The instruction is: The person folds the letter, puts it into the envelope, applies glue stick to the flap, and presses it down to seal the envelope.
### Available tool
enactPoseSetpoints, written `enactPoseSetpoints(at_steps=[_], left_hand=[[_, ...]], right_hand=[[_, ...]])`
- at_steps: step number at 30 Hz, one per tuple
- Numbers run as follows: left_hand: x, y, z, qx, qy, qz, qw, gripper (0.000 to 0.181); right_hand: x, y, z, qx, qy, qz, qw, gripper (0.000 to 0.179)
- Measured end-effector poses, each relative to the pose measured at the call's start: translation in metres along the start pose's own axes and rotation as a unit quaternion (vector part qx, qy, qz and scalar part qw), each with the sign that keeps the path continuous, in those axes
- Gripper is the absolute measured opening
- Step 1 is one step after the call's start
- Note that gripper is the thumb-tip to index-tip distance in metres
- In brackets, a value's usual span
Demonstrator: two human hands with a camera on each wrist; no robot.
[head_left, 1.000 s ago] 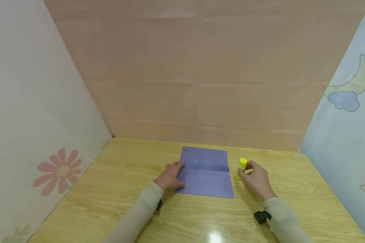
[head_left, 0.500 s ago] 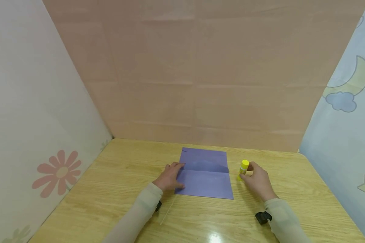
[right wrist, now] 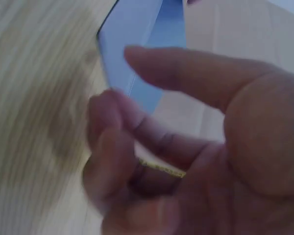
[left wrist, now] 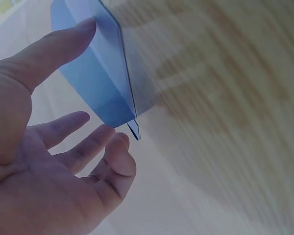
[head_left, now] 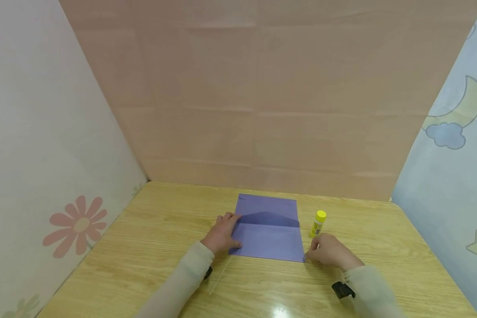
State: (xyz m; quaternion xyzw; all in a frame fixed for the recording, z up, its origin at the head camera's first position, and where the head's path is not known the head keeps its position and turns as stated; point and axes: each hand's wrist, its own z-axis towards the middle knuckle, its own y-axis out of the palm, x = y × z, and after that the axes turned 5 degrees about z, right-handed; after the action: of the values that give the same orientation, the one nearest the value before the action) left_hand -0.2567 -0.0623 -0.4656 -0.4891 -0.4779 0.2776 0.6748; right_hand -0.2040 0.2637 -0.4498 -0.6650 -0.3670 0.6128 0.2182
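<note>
A purple sheet of paper (head_left: pixel 266 242) with a crosswise fold lies on the table, its far half darker. My left hand (head_left: pixel 221 234) rests at its left edge; in the left wrist view the thumb (left wrist: pixel 63 46) reaches over the paper and the fingers are loosely bent. By the near right corner of the sheet is my right hand (head_left: pixel 331 251), holding nothing. The right wrist view shows its fingers bent and its thumb (right wrist: pixel 161 66) apart from them. A yellow glue stick (head_left: pixel 319 222) stands upright just beyond the right hand, untouched.
The wood-grain table (head_left: pixel 163 212) ends at a tan paper backdrop (head_left: pixel 254 97). Patterned white side walls stand left and right. A thin pale strip (head_left: pixel 219 276) lies on the table near the left wrist.
My right hand has let go of the glue stick, which stays standing, and has moved nearer to me, to the sheet's near right corner. The left hand has stayed in place.
</note>
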Motion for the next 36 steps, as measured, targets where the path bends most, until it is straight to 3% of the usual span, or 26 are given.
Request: enactPoseSetpoints(at_steps=[2,5,8,12,17,24,29,36], left_hand=[[0.001,0.000,-0.002,0.004,0.002,0.007,1.0000,0.086],[0.002,-0.001,-0.004,0.010,0.006,0.015,0.9998,0.085],[0.003,0.000,-0.006,0.015,0.008,0.021,0.9996,0.081],[0.005,0.001,-0.008,0.020,0.012,0.038,0.9990,0.074],[0.008,0.004,-0.009,0.026,0.023,0.068,0.9970,0.068],[0.011,0.005,-0.009,0.020,0.025,0.086,0.9958,0.057],[0.016,0.006,-0.010,0.005,0.029,0.093,0.9952,0.048],[0.032,0.008,-0.011,-0.003,0.010,0.122,0.9924,0.038]], right_hand=[[-0.006,0.006,0.001,0.015,-0.058,0.002,0.9982,0.018],[-0.015,0.016,0.008,0.070,-0.120,-0.026,0.9899,0.009],[-0.023,0.025,0.015,0.125,-0.144,-0.058,0.9799,0.017],[-0.030,0.035,0.022,0.143,-0.160,-0.086,0.9729,0.040],[-0.032,0.043,0.030,0.139,-0.168,-0.112,0.9695,0.047],[-0.036,0.044,0.036,0.133,-0.142,-0.124,0.9730,0.029],[-0.040,0.047,0.038,0.095,-0.124,-0.134,0.9785,0.022],[-0.051,0.062,0.040,0.044,-0.133,-0.150,0.9787,0.026]])
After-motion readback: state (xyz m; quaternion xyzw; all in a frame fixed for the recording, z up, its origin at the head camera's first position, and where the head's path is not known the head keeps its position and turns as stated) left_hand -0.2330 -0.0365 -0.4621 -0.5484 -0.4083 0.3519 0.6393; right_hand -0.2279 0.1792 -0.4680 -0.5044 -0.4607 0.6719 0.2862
